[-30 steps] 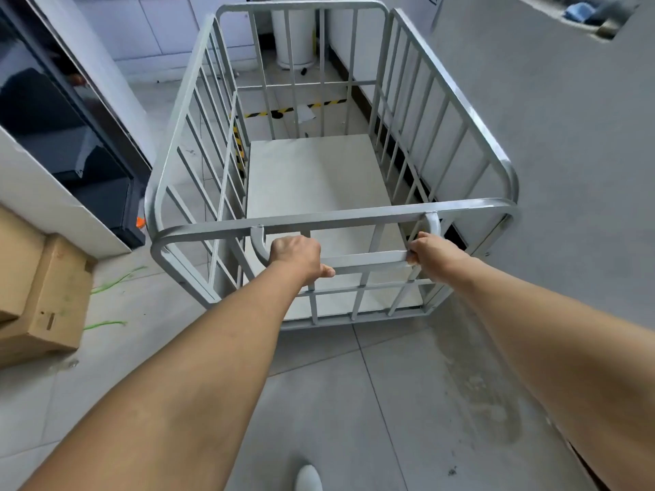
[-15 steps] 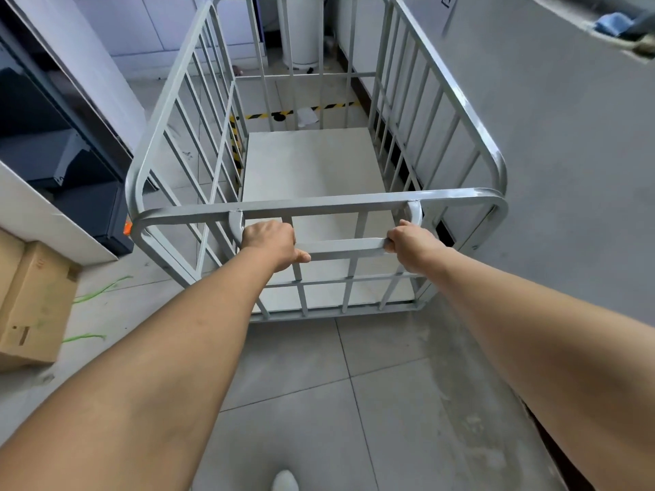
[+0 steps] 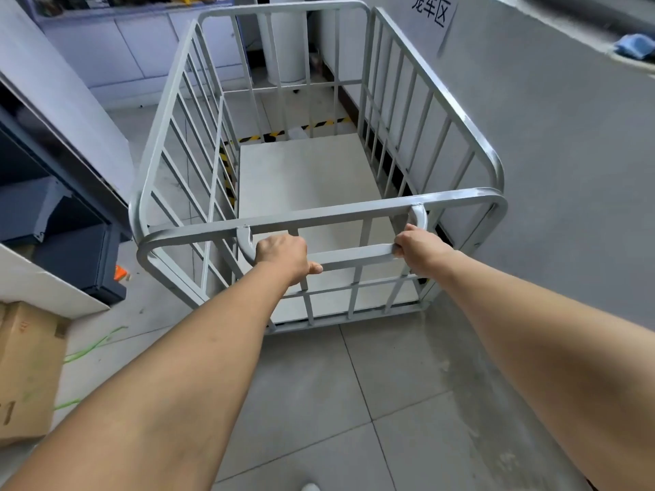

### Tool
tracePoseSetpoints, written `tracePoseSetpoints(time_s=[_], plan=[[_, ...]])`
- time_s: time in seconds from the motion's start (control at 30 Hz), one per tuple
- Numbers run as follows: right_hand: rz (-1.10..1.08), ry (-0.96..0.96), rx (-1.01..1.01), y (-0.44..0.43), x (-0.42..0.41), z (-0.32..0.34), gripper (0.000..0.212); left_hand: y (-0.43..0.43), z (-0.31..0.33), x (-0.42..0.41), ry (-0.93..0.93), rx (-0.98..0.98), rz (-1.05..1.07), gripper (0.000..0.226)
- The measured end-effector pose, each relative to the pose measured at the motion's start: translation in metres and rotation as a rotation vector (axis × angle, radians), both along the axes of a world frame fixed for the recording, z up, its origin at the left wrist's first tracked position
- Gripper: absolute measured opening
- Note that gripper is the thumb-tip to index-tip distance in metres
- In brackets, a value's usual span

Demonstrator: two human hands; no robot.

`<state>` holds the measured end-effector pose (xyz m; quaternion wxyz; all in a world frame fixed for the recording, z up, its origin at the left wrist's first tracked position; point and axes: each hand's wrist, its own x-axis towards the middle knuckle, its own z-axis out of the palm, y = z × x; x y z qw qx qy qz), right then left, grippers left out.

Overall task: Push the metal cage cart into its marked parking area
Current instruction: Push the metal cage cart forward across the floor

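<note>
Hands both wrapped tight round the low handle bar [image 3: 354, 255] — left hand [image 3: 281, 255] near its left bend, right hand [image 3: 420, 251] at the right end. Metal cage cart [image 3: 319, 178] sits on tiled floor [image 3: 354, 384] alongside the grey wall [image 3: 567, 154], nose toward the yellow-black floor tape [image 3: 283, 132]. Looks rigid, empty, prob. light to roll w/ smooth paint, so that bar is the right grip, hands wide for steering.

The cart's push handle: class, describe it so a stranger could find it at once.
Start at the grey metal cage cart beside the grey wall. On its near side, under the top rail, runs a short flat bar, the push handle. Unlike the upright bars, it lies level, with the left hand and right hand gripping its ends.
</note>
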<state>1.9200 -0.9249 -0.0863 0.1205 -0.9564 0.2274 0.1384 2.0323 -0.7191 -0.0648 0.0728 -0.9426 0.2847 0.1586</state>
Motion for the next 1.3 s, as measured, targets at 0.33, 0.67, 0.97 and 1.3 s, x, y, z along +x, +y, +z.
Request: tracePoseSetpoints(time_s=[0.33, 0.67, 0.97, 1.3], plan=[[0.035, -0.034, 0.035, -0.006, 0.078, 0.002, 0.027, -0.010, 0.007, 0.077, 0.007, -0.023, 0.088, 0.053], [0.051, -0.024, -0.010, -0.005, 0.158, 0.000, 0.028, -0.011, 0.010, 0.156, 0.029, -0.042, 0.124, 0.049], [0.012, -0.023, 0.036, 0.019, 0.218, 0.004, 0.028, 0.003, 0.013, 0.221, 0.100, -0.006, 0.153, 0.051], [0.064, -0.026, 0.085, 0.045, 0.252, 0.001, 0.025, 0.026, 0.009, 0.258, 0.137, 0.051, 0.216, 0.033]])
